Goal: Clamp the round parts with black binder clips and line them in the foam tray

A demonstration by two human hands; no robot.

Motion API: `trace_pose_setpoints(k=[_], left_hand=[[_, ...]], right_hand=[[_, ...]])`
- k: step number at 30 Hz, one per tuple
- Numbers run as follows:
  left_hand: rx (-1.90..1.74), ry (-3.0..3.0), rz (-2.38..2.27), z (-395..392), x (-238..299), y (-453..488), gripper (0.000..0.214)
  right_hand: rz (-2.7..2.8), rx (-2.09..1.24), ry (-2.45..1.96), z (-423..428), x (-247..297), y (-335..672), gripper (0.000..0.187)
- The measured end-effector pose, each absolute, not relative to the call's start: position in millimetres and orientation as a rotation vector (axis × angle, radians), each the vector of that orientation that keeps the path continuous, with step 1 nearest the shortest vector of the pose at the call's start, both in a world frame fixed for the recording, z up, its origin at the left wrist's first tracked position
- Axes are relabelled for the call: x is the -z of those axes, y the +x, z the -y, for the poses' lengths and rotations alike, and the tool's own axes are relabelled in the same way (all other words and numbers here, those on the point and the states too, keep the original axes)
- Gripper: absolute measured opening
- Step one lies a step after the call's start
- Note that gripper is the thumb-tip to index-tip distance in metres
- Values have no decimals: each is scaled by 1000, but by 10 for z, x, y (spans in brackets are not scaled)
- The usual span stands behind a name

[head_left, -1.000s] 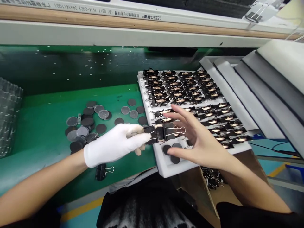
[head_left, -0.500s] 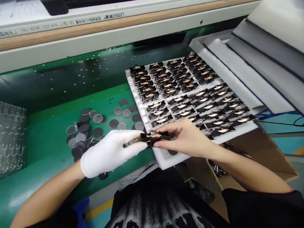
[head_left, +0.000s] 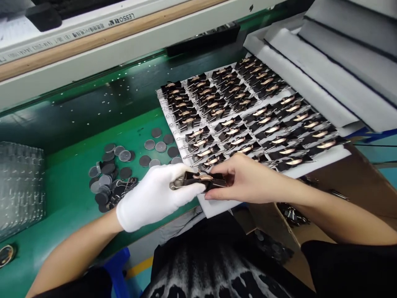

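1. A black piece (head_left: 203, 179) with a copper-coloured band along its top is held between both hands, in front of the tray's near left edge; whether the tray is touched by it cannot be told.
2. Its left end is pinched by the left hand (head_left: 155, 196), which is covered by a white glove; the thumb is laid along the near side.
3. Its right end is gripped by the bare right hand (head_left: 248, 182), with the thumb below and the fingers closed over the far side, partly hidden.
4. The white tray (head_left: 214, 207) is filled across most of its surface with rows of clips (head_left: 238, 140), by which similar copper-coloured bands are held.
5. Grey and black discs (head_left: 108, 168) are scattered on the green table (head_left: 70, 182), left of the tray; some are piled on one another.
6. A loose clip (head_left: 124, 188) is seen among the discs, partly covered by the glove.
7. A stack of clear trays (head_left: 21, 188) is placed at the far left.
8. Grey-white sheets (head_left: 313, 78) are layered beyond the tray's right side.
9. Under the right forearm, a cardboard box (head_left: 366, 186) is seen, with metal parts inside.
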State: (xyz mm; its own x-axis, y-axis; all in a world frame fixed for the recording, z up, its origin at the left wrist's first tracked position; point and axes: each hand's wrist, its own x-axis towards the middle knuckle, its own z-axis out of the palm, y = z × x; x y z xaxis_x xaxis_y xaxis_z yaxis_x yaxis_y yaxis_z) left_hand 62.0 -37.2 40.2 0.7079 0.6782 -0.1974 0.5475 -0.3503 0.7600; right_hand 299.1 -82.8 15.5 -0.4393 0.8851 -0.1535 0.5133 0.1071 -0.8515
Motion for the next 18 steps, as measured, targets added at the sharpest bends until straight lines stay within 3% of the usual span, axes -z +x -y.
trace_pose_setpoints(k=[4, 6, 9, 12, 14, 18], left_hand=[[-187, 2154, -910, 497, -359, 670, 20], [-181, 2293, -891, 592, -268, 651, 21], [-221, 2573, -961, 724, -89, 589, 22], [-441, 2782, -1097, 779, 35, 567, 21], [-602, 2822, -1186, 769, 58, 607, 21], [-607, 2855, -1197, 729, 38, 786, 23]], right_hand=[[2089, -1125, -1399, 933, -201, 3115, 25], [2126, -984, -1420, 1094, -195, 3205, 34], [2116, -442, -1596, 1417, -115, 3287, 47], [1939, 180, -1731, 1665, 67, 3183, 18], [1981, 284, -1602, 1717, 231, 3016, 9], [2240, 130, -1559, 1621, 537, 2687, 41]])
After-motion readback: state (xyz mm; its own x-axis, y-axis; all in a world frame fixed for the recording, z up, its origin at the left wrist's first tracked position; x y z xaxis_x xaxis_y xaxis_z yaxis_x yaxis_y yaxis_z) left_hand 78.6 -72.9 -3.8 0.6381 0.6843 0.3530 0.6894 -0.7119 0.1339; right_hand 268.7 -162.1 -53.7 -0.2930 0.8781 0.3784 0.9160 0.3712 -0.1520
